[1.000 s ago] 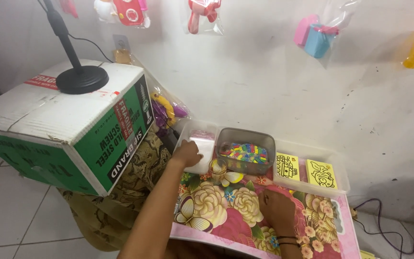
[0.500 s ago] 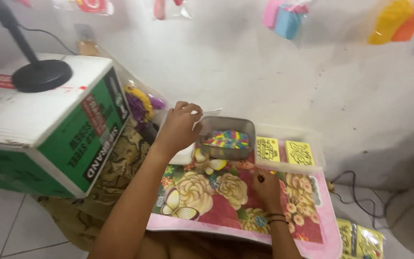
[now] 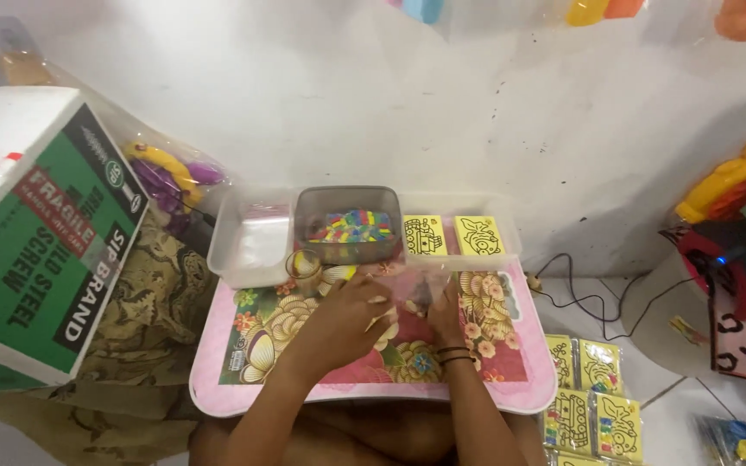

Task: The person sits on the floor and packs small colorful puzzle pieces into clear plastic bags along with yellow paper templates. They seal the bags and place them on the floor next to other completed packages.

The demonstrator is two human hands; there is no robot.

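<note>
Two hands meet over a small pink floral table.

The left hand [image 3: 351,312] and right hand [image 3: 442,315] pinch a clear plastic bag [image 3: 420,289] between them (contents too blurred to tell), just before a grey tub of coloured beads [image 3: 349,226].

Glossy printed laminate covers the pink floral bench [image 3: 511,380]; clear plastic tubs [image 3: 248,246] look smooth and translucent; matt printed cardboard forms the green-and-white box [image 3: 36,233]; crinkled patterned cloth [image 3: 144,302] beside it.
</note>
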